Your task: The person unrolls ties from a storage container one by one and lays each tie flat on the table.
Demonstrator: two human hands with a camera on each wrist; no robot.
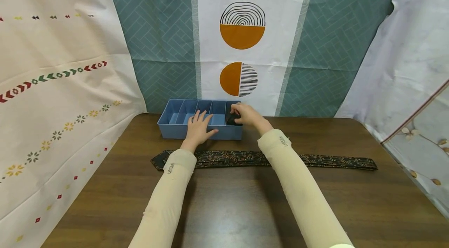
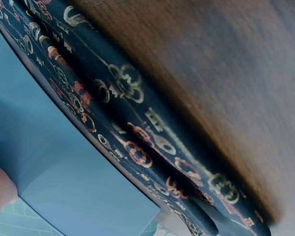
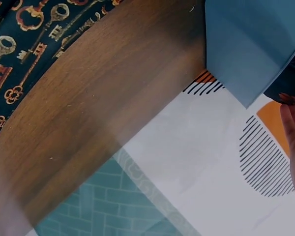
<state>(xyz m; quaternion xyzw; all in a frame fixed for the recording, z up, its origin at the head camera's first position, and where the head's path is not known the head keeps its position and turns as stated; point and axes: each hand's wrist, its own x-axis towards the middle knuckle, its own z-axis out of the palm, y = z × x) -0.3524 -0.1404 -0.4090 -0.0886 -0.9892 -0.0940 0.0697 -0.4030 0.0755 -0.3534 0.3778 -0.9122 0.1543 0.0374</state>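
A blue divided organizer box [image 1: 196, 132] stands at the back of the table. My right hand [image 1: 248, 115] pinches a dark folded cloth [image 1: 231, 118] at the box's rightmost compartment. In the right wrist view this cloth [image 3: 280, 90] shows a small reddish print; its full shape is hidden. My left hand [image 1: 198, 130] rests at the front rim with fingers spread, holding nothing. Part of that hand's thumb [image 2: 0, 189] shows against the box in the left wrist view. In front of the box, a dark necktie [image 1: 242, 159] with a key print lies stretched across the table, partly under both forearms.
The brown wooden table [image 1: 224, 209] spans the foreground. A patterned curtain [image 1: 165, 45] hangs right behind the box. Cream cloth [image 1: 70, 84] borders the left side and white floral cloth [image 1: 414, 96] the right.
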